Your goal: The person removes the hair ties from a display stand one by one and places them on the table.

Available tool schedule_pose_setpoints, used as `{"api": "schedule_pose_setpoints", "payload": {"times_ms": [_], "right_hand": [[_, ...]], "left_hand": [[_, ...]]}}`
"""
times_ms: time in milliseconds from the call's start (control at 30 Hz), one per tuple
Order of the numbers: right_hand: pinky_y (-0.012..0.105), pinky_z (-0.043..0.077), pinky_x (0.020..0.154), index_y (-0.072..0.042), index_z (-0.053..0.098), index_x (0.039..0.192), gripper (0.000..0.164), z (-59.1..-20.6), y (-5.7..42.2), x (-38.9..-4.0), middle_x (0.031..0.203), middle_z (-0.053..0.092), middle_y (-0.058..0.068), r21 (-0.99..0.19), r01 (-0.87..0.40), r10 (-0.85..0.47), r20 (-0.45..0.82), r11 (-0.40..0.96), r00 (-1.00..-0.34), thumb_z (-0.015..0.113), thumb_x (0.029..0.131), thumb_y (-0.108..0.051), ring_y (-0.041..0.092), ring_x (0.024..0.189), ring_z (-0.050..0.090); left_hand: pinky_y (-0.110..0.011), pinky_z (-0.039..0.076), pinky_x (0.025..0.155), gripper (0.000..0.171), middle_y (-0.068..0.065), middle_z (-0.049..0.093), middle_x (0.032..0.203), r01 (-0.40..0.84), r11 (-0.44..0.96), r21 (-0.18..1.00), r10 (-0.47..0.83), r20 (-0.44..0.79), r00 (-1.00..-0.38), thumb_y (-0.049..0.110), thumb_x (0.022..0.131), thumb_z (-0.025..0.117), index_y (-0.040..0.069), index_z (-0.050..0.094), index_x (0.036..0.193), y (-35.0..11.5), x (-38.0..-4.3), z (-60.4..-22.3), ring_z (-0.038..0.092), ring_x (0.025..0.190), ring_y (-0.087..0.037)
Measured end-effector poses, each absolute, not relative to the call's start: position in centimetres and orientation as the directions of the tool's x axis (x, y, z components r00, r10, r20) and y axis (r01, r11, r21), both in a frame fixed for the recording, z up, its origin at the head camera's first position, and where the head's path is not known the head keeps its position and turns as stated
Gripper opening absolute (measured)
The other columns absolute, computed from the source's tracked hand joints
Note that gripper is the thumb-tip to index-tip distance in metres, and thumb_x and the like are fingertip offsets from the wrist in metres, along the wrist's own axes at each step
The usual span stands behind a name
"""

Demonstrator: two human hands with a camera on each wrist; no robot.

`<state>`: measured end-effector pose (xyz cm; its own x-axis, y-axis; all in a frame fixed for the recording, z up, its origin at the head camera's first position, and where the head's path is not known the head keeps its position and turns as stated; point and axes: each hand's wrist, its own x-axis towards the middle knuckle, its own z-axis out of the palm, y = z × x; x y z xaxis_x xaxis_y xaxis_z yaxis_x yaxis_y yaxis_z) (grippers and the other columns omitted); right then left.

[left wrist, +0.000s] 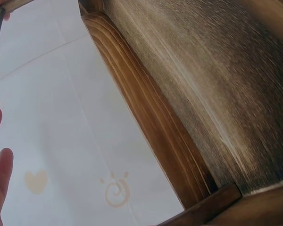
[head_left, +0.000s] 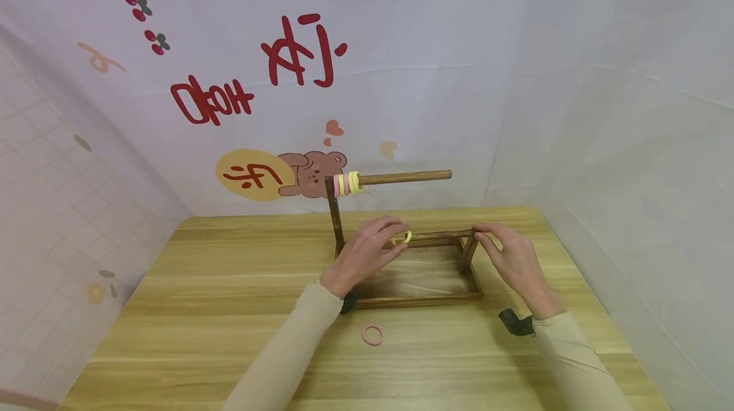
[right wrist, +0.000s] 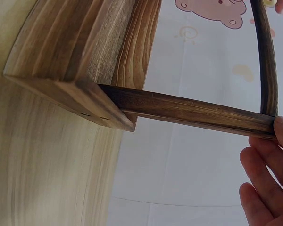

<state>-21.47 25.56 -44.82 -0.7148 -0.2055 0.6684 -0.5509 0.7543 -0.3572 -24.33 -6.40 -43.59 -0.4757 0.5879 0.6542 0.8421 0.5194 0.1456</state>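
Observation:
A dark wooden stand [head_left: 395,301] with a tray base, a tall left post and a short right post sits on the table. My left hand [head_left: 367,245] pinches a yellow hair tie [head_left: 408,237] at the free left end of the stand's lower bar [head_left: 438,234]; whether the bar passes through it, I cannot tell. With thumb and fingers, my right hand [head_left: 512,258] grips the corner where that bar meets the short post [right wrist: 188,112]. Several pink and yellow hair ties [head_left: 346,183] hang around the upper bar [head_left: 407,177], bunched against the tall post.
A thin pink hair tie [head_left: 373,335] lies on the wooden table [head_left: 241,309] in front of the stand. Black wrist gear [head_left: 516,323] shows beside my right sleeve. A printed white cloth [head_left: 436,67] hangs behind the table and along its sides.

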Motion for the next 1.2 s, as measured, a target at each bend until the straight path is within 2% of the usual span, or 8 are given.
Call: {"api": "schedule_pose_setpoints", "payload": {"times_ms": [267,567,800,1000,1200], "right_hand": [[0.058,0.057,0.081,0.001,0.074,0.113,0.024,-44.7,25.5,-21.5,0.108,0.076,0.019,-0.358,-0.550,-0.204,0.669,0.754,-0.715,0.078,0.089,0.003,0.043,0.098,0.072],[0.058,0.057,0.080,0.002,0.074,0.113,0.024,-44.7,25.5,-21.4,0.108,0.076,0.019,-0.354,-0.552,-0.208,0.669,0.755,-0.713,0.078,0.089,0.003,0.042,0.097,0.073],[0.058,0.057,0.080,0.002,0.074,0.112,0.024,-44.6,25.4,-21.3,0.107,0.076,0.020,-0.354,-0.555,-0.212,0.669,0.753,-0.713,0.078,0.089,0.003,0.042,0.097,0.072],[0.058,0.057,0.081,0.001,0.074,0.113,0.023,-44.5,25.4,-21.3,0.108,0.076,0.019,-0.362,-0.548,-0.204,0.664,0.754,-0.720,0.077,0.090,0.003,0.042,0.098,0.072],[0.059,0.057,0.080,0.002,0.074,0.113,0.023,-44.4,25.4,-21.2,0.108,0.076,0.019,-0.358,-0.550,-0.210,0.662,0.755,-0.719,0.077,0.090,0.003,0.043,0.098,0.072]], "left_hand": [[-0.034,0.053,0.099,0.034,-0.003,0.071,0.120,0.841,0.529,0.114,0.597,0.654,-0.464,0.019,0.091,0.084,0.009,0.073,0.122,-7.5,-23.8,-43.4,0.068,0.108,-0.017],[-0.030,0.056,0.091,0.031,-0.003,0.070,0.119,0.852,0.515,0.096,0.611,0.655,-0.443,0.020,0.093,0.081,0.009,0.074,0.120,-8.5,-23.1,-43.1,0.067,0.106,-0.015],[-0.030,0.055,0.093,0.028,-0.002,0.070,0.119,0.856,0.514,0.056,0.633,0.648,-0.423,0.020,0.093,0.081,0.010,0.074,0.118,-9.2,-22.4,-42.8,0.067,0.104,-0.015],[-0.031,0.054,0.097,0.033,-0.003,0.071,0.122,0.855,0.519,0.017,0.648,0.644,-0.406,0.019,0.089,0.085,0.010,0.073,0.119,-10.1,-21.8,-42.6,0.067,0.109,-0.016],[-0.031,0.054,0.099,0.037,-0.005,0.070,0.122,0.863,0.502,0.048,0.660,0.624,-0.418,0.016,0.088,0.085,0.007,0.072,0.121,-11.0,-21.1,-42.8,0.067,0.114,-0.018]]}}
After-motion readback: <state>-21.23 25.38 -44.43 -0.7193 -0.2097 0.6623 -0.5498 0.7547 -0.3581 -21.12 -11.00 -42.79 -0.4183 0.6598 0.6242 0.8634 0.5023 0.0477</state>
